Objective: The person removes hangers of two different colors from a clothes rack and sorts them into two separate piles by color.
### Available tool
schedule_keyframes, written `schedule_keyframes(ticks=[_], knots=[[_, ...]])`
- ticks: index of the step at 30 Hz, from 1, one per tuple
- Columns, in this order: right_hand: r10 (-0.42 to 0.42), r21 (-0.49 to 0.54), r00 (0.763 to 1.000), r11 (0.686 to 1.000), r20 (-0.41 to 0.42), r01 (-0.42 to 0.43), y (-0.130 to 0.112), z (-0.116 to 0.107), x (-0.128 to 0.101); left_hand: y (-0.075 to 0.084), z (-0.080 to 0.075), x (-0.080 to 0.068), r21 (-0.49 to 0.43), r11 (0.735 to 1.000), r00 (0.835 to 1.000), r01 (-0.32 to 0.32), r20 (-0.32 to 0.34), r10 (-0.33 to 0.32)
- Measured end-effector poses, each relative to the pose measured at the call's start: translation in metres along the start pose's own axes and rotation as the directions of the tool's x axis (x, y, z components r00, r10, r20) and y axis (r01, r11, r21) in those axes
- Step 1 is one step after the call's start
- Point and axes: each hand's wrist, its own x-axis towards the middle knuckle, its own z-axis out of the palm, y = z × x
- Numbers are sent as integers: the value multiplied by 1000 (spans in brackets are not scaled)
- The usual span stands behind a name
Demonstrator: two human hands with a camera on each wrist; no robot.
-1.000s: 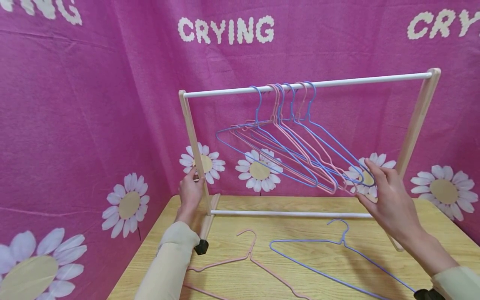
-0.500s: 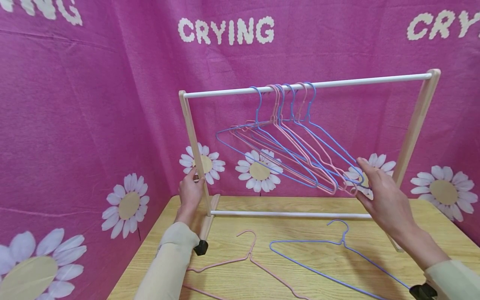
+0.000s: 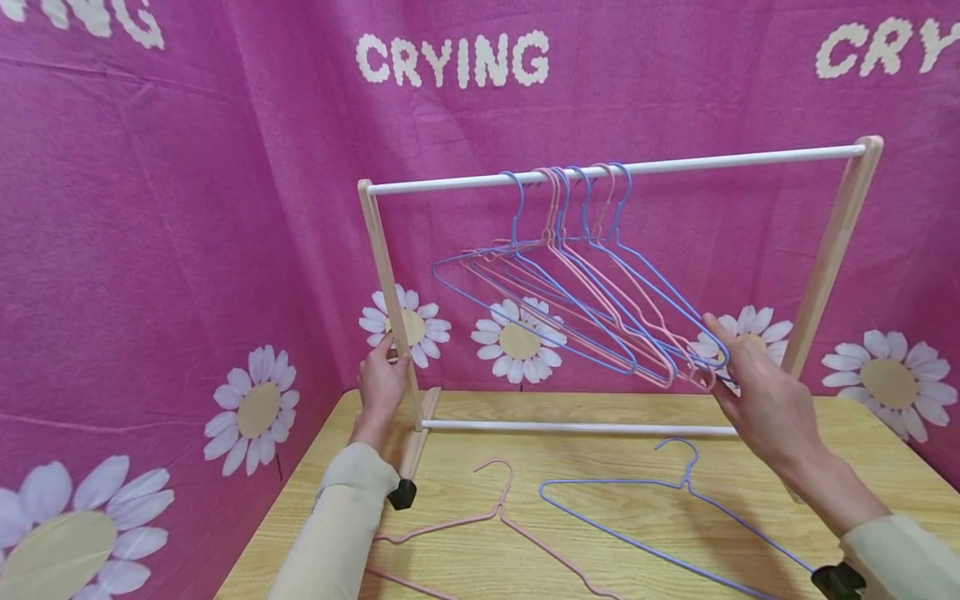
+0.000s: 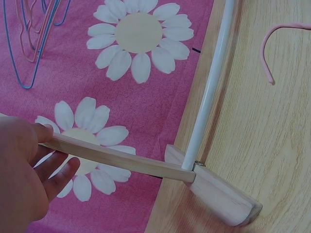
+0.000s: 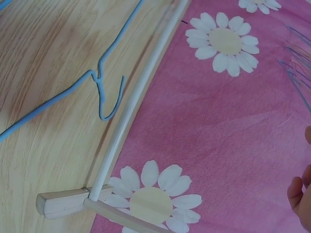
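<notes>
Head view, near to far: on the pale wood-grain worktop (image 3: 442, 492) lie two slim triangular hangers, a pink one (image 3: 500, 507) at left, partly cut off by the frame and hidden by a cream sleeve (image 3: 337, 508), and a violet-blue one (image 3: 687, 483) at right, both with hooks pointing away from the person. Beyond them stands a rack with pale wooden uprights, a white lower bar (image 3: 585, 427) and a white top rail (image 3: 750, 158). The left hand (image 3: 381, 383) has its fingers curled round the left upright (image 3: 385, 267); the right hand (image 3: 776, 412) reaches to the right-hand ends of a row of pink and blue hangers (image 3: 551, 240), thumb and forefinger set about those ends, though whether they pinch cannot be told. This row, hooked over the rail left of its middle, appears to be the finished part of the work; the two on the worktop would be what is left. Hanging, the hangers look thin, smooth and wire-like, the pink with notched shoulders, their frames overlapping and bunched too closely for a sure count. Farthest back hangs a magenta cloth (image 3: 675, 92) printed with white-petalled daisies and cream lettering.
</notes>
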Motion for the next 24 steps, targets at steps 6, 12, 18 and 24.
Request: schedule_keyframes(ticks=[6,12,18,24], knots=[[2,14,1000,1000,-20,-2,-1,0,0,0,1,0,0,1000,1000,5,4,-5],[12,33,1000,999,-24,-11,-4,0,0,0,0,-1,-14,1000,1000,9,6,-9],[-6,59,999,998,-38,9,-4,-2,1,0,0,-2,-23,1000,1000,8,10,-8],[-19,90,998,996,-56,24,-4,-4,1,0,0,-1,-23,1000,1000,3,11,-2]])
